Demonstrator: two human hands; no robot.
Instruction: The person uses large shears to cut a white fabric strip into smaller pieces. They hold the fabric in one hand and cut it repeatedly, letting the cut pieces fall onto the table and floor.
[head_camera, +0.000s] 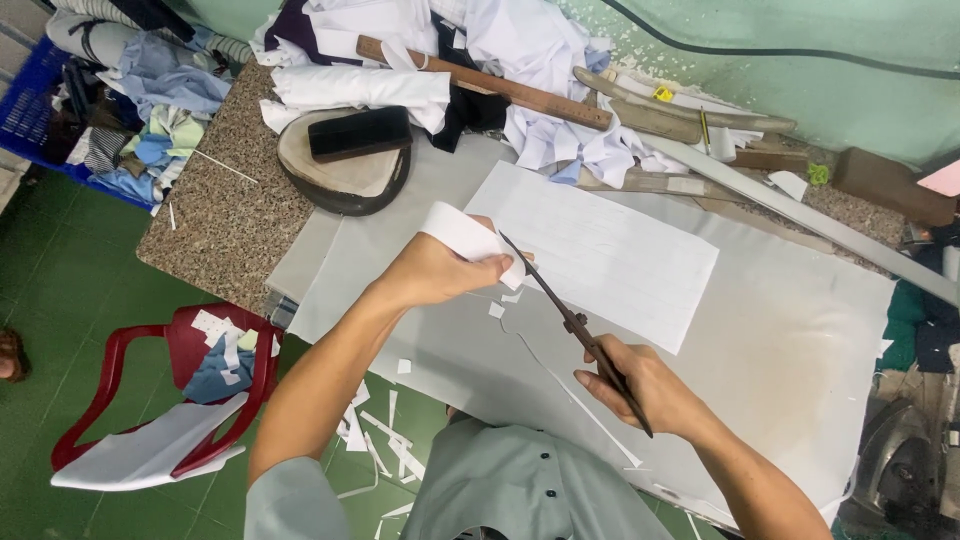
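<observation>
Scraps of white paper (375, 440) litter the green floor (60, 260) nearest the person, under the desk's front edge. Beside them stands a red plastic chair (110, 375), its seat holding a blue cloth (215, 375), a few white snippets and a white sheet (140, 455) that hangs over the front.

Above this, both forearms reach out over a large pale sheet (800, 330) spread on the desk. The right hand (650, 385) has its grip closed around the handles of dark scissors (575, 325), fingers curled through the loops, wrist bent slightly inward; the blades point up and away to the left, and whether they are apart or together cannot be told. The left hand (435, 270) is clamped on a white strip of fabric or paper (470, 240), thumb and fingers pinching it, with the strip curling over the top of the hand. The scissor tip meets this strip just beside the left fingers. Small white offcuts (500, 305) lie on the sheet below the strip.

Just beyond the hands lies a white rectangular piece (620, 250), flat and angled across the sheet.

Farther left, on the speckled stone desk (220, 210), sits an oval wooden block (345, 175) with a black rectangular pad (360, 132) on top. At the back, heaped white cloth (540, 50), a long wooden ruler (500, 88) and a curved wooden tool (680, 105) lie against the green wall (850, 70). A blue crate (30, 100) at the far left holds mixed fabrics.
</observation>
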